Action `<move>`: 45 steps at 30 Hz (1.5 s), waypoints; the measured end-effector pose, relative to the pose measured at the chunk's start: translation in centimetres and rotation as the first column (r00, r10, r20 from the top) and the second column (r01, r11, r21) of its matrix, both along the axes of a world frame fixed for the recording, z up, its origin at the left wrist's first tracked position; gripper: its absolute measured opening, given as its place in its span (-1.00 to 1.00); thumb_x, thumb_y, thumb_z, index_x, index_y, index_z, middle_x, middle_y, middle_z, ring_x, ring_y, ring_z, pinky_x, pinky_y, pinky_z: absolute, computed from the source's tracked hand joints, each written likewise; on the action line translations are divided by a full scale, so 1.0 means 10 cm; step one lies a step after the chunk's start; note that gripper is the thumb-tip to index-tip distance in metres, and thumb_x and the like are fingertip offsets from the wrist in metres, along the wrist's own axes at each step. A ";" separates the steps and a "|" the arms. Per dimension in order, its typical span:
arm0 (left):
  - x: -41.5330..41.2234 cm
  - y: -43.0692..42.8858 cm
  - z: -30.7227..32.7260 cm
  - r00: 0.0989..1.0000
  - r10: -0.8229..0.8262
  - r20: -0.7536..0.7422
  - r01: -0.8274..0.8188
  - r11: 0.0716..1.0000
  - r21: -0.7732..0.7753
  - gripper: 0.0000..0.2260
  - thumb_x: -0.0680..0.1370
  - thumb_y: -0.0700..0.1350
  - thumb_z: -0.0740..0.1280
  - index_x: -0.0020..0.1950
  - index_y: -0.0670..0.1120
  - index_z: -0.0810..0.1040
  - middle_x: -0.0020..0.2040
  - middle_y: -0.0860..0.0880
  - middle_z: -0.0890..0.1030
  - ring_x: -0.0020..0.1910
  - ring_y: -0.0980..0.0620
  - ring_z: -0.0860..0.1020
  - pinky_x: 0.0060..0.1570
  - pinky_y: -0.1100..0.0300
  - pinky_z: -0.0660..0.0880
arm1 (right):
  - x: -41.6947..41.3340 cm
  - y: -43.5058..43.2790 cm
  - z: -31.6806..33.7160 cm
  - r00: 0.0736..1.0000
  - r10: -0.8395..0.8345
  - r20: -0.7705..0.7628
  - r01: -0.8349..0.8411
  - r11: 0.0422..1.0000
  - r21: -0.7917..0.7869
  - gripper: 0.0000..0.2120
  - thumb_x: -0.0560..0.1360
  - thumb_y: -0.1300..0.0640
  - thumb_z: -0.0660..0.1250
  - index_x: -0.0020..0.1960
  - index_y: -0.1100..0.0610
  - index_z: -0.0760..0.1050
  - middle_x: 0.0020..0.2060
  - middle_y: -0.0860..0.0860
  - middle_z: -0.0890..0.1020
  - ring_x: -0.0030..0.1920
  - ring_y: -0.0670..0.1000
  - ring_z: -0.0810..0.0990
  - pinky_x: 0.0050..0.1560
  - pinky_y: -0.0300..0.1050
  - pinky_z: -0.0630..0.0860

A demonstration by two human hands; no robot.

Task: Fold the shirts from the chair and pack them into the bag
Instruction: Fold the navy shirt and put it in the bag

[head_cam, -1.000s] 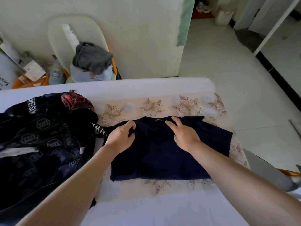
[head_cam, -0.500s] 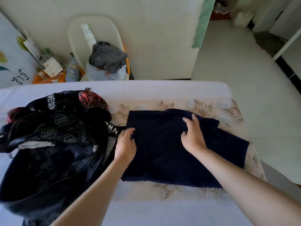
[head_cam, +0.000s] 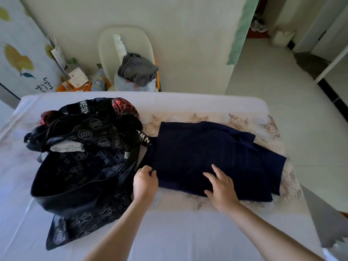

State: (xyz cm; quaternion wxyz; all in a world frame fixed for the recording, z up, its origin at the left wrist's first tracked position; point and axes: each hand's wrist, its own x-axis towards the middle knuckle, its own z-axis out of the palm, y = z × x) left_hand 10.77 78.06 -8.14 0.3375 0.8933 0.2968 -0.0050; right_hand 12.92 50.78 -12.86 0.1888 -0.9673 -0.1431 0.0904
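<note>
A navy blue shirt (head_cam: 207,157) lies partly folded on the patterned cloth of the bed. My left hand (head_cam: 145,180) pinches its near left corner, fingers curled over the edge. Flat on the shirt's near edge rests my right hand (head_cam: 221,182), fingers spread. To the left lies the black patterned bag (head_cam: 84,166), open, with red and white garments showing inside. Behind the bed stands a cream chair (head_cam: 125,44) holding a grey garment (head_cam: 137,70) on top of a pale blue one (head_cam: 122,83).
The bed (head_cam: 188,238) has a white sheet with a floral cloth (head_cam: 243,119) under the shirt. Paper bags and bottles (head_cam: 79,80) crowd the floor left of the chair. A wall stands behind; tiled floor (head_cam: 282,91) opens to the right.
Both hands slid from the shirt's far collar edge down to its near edge, smoothing it. The left side now lies folded over. The view tilted back, showing more of the bed.
</note>
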 end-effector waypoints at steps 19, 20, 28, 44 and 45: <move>-0.25 -0.01 -0.06 0.999 -0.016 -0.041 0.011 0.992 -0.124 -0.64 0.57 -0.24 0.20 0.33 0.00 0.28 0.11 -0.06 0.48 -0.01 -0.12 0.51 -0.10 0.01 0.49 | 0.01 -1.05 0.22 0.727 -0.682 -0.080 0.669 0.729 -0.143 -0.41 0.58 0.07 0.32 0.54 0.12 0.19 0.47 0.22 0.29 0.43 0.26 0.29 0.32 0.20 0.37; -0.22 -0.03 -0.07 0.999 -0.026 -0.030 0.023 0.993 -0.112 -0.62 0.58 -0.22 0.22 0.36 0.03 0.27 0.11 -0.06 0.49 -0.02 -0.13 0.52 -0.13 0.01 0.50 | 0.03 -1.14 0.21 0.722 -0.687 -0.079 0.673 0.725 -0.147 -0.39 0.57 0.06 0.34 0.53 0.13 0.19 0.39 0.22 0.39 0.38 0.26 0.36 0.29 0.19 0.41; -0.04 -0.10 -0.09 0.983 -0.174 -0.065 0.177 0.983 0.046 -0.69 0.62 -0.26 0.09 0.13 0.07 0.54 0.09 -0.06 0.46 -0.14 -0.10 0.51 -0.12 0.02 0.53 | 0.07 -1.33 0.18 0.789 -0.610 -0.075 0.591 0.787 -0.179 -0.84 0.59 0.02 0.27 0.02 0.09 0.56 0.00 0.10 0.66 0.11 0.20 0.56 0.11 0.03 0.47; -0.80 -0.01 -0.16 0.906 -0.355 -0.228 0.422 0.764 0.488 -0.81 0.30 -0.14 0.43 -0.11 -0.01 0.65 -0.03 -0.05 0.49 -0.04 -0.12 0.47 -0.07 -0.03 0.47 | -0.47 -1.46 0.50 0.797 -0.602 0.055 0.564 0.708 -0.424 -0.49 0.34 0.04 0.33 0.29 0.04 0.46 0.29 0.10 0.49 0.32 0.18 0.38 0.21 0.05 0.39; -0.78 -0.06 -0.17 0.892 -0.418 -0.173 0.449 0.769 0.455 -0.79 0.34 -0.16 0.42 -0.04 -0.01 0.63 0.05 -0.04 0.49 0.04 -0.13 0.47 -0.01 -0.05 0.49 | -0.49 -1.39 0.47 0.846 -0.529 0.069 0.515 0.774 -0.368 -0.44 0.33 0.11 0.38 0.33 0.05 0.43 0.34 0.13 0.45 0.34 0.21 0.37 0.22 0.09 0.39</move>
